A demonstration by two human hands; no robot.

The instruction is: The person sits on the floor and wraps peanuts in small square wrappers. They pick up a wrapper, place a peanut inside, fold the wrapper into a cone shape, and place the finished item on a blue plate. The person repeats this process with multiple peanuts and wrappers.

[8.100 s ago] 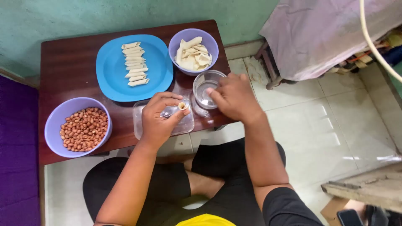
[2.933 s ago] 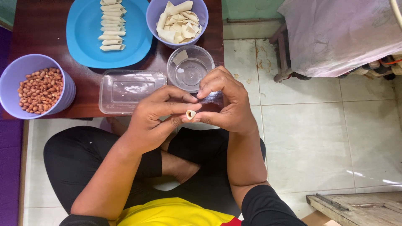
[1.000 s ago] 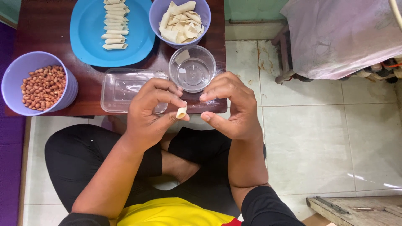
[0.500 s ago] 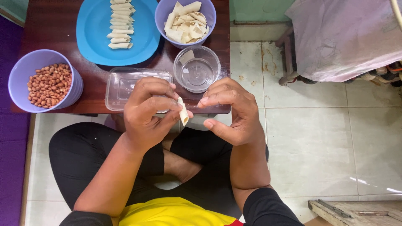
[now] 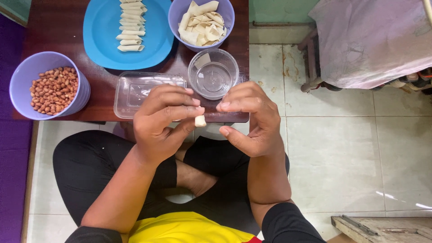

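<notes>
Two hands are working above the near edge of the worktop (image 5: 58,18). The left hand (image 5: 162,119) is pinching a small pale roll (image 5: 200,120) between thumb and fingertips, fingers clamped on it. The right hand (image 5: 249,119) is hovering just beside the roll, fingers curled and slightly apart, not touching it and holding nothing. The roll is hanging in the air between the hands, over the worktop edge and the crossed legs. A clear tray (image 5: 132,92) is lying partly under the left hand. A clear cup (image 5: 213,74) is standing just behind the hands. A bowl of wrappers (image 5: 201,22) is sitting behind the cup. A blue plate (image 5: 153,40) is carrying a row of finished rolls (image 5: 130,22). A bowl of peanuts (image 5: 49,85) is standing at the far left.
</notes>
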